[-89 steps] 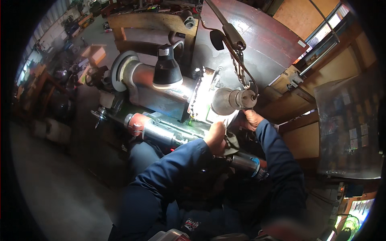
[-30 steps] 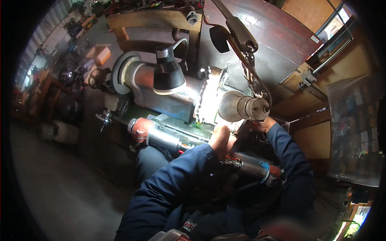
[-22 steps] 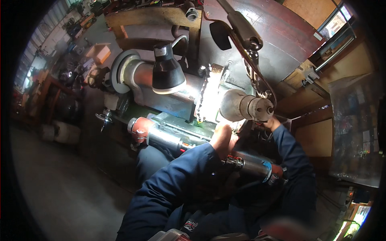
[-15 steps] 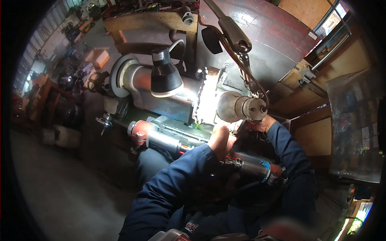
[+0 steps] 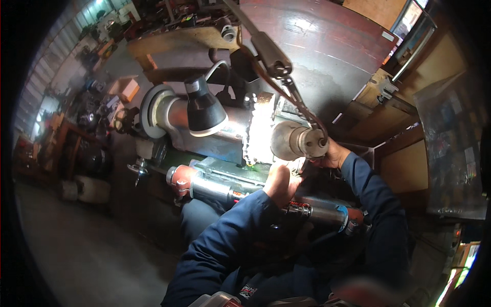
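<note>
My left hand (image 5: 281,185) is closed just below a beige lamp head (image 5: 294,141), at the lit part of the machine. Its thumb points up, and what the fingers hold is too bright and covered to make out. To the right of that lamp, my right hand (image 5: 333,155) reaches in with curled fingers, partly hidden behind the lamp head. The thing in them cannot be made out. Beside the hands, a strongly lit upright block (image 5: 259,130) has a jagged left edge. In front of them runs a shiny metal cylinder (image 5: 212,192) with a red clamp (image 5: 182,180).
A black lamp (image 5: 204,110) hangs over the machine's left side, near a grey round disc (image 5: 152,111). A jointed lamp arm (image 5: 271,53) crosses above the work. Behind stand a wooden bench (image 5: 179,43) and a large reddish panel (image 5: 327,30). A clear plastic sheet (image 5: 452,153) hangs at right.
The whole view has shifted slightly, so the lamps and machine sit a little differently in the picture. Both hands stay at the same place by the beige lamp.
</note>
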`<state>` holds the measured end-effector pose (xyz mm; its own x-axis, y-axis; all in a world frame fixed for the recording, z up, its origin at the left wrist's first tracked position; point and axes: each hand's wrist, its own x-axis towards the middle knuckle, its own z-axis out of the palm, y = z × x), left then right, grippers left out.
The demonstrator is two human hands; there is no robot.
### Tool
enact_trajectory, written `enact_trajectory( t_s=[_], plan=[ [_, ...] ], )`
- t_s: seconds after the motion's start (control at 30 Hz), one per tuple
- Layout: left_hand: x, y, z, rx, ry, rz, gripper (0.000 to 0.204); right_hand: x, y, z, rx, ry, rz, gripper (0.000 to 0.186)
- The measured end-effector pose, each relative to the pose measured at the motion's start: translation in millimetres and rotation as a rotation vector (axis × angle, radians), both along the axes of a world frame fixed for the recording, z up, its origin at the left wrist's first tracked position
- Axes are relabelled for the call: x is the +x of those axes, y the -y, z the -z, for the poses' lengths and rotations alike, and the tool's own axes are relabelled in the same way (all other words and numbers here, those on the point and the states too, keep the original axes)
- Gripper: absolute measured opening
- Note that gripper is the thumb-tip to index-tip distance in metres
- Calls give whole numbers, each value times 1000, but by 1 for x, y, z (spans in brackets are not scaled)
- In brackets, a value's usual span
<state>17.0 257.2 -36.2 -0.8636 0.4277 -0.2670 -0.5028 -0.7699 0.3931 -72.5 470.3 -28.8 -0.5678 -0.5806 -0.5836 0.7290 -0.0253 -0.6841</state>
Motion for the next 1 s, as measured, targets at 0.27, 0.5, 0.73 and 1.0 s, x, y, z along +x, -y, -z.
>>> enact_trajectory(
  t_s=[0.27, 0.5, 0.73, 1.0],
  plan=[
    [-2, 10, -27, -36, 109, 3, 42, 10, 16, -65, 996, -1550, -373, 84],
    [-2, 7, -21, 44, 94, 69, 43, 2, -2, -6, -9, -89, 17, 58],
    [-1, 9, -34, -40, 133, 48, 39, 10, 6, -14, 359, -775, 25, 72],
    [1, 4, -68, 49, 157, 25, 44, 2, 8, -16, 8, -116, 147, 66]
  ],
)
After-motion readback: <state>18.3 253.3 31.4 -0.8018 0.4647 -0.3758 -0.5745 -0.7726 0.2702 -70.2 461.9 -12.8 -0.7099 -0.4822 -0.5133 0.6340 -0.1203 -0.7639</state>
